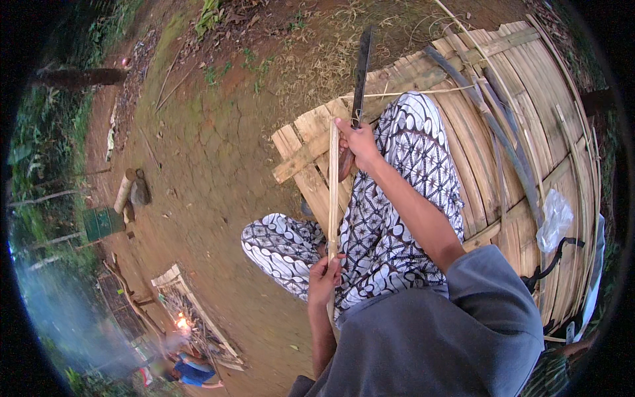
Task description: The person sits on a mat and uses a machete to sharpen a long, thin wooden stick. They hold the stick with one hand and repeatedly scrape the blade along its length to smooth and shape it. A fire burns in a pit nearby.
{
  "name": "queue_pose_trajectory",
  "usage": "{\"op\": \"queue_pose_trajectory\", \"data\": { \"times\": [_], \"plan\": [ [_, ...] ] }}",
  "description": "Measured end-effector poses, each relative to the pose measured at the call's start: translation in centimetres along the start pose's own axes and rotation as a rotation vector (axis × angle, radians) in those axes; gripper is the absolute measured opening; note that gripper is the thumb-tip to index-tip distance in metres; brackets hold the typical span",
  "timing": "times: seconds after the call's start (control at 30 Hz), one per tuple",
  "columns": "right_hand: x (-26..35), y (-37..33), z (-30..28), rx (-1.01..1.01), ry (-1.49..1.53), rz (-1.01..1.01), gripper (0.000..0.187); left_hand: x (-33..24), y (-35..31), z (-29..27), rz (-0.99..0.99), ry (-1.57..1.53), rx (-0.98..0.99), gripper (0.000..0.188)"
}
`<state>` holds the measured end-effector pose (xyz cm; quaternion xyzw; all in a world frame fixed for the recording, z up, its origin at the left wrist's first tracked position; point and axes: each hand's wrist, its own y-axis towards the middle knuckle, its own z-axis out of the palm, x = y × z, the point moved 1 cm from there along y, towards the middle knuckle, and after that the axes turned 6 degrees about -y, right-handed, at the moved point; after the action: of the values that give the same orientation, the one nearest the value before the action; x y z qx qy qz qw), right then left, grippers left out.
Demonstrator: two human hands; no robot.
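Observation:
I sit with patterned trousers (413,192) on a bamboo slat platform. My right hand (360,144) is closed round the brown handle of a machete (362,73), its long dark blade pointing away from me. The thumb of that hand lies against the far end of a pale bamboo strip (333,178). Closer to my body, my left hand (324,279) grips the near part of the same strip. The strip runs lengthwise between both hands, over my lap, and looks split along its length. Part of the machete handle is hidden by my fingers.
The slatted platform (469,192) extends to my right, bearing dark poles (489,119), a clear plastic bag (554,221) and a black strap (562,251). Bare earth (218,192) lies left. At lower left, a fire (183,323) burns near a person in blue (192,372).

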<state>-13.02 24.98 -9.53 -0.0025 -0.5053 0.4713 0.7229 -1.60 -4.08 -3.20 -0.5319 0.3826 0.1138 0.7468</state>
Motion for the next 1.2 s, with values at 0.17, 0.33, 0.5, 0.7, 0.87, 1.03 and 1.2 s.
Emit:
{"op": "queue_pose_trajectory", "data": {
  "times": [0.17,0.33,0.5,0.7,0.87,1.03,1.2],
  "plan": [
    [-0.7,0.2,-0.3,0.070,-0.052,0.019,0.026,-0.3,-0.6,-1.5,0.036,0.107,-0.039,0.023],
    [-1.2,0.3,-0.3,0.112,-0.046,-0.012,0.028,-0.7,-1.0,-2.2,0.026,0.125,-0.061,0.021],
    [-0.6,-0.3,-0.3,0.205,0.006,0.075,0.028,-0.6,-1.3,-3.1,0.005,0.044,-0.010,0.022],
    [-0.4,-0.5,-0.3,0.229,0.093,0.081,0.025,-1.0,-1.8,-3.8,-0.041,0.003,-0.022,0.022],
    [-0.2,-0.6,-0.2,0.200,0.050,0.051,0.024,-0.2,-1.8,-4.6,-0.052,-0.051,0.009,0.022],
    [-0.2,-0.5,0.0,0.156,0.034,0.044,0.023,1.1,-2.3,-6.0,-0.041,-0.012,-0.002,0.022],
    [-0.2,-0.9,0.2,0.120,-0.020,0.059,0.024,1.4,-2.6,-6.2,-0.043,0.023,-0.037,0.023]
  ]
}}
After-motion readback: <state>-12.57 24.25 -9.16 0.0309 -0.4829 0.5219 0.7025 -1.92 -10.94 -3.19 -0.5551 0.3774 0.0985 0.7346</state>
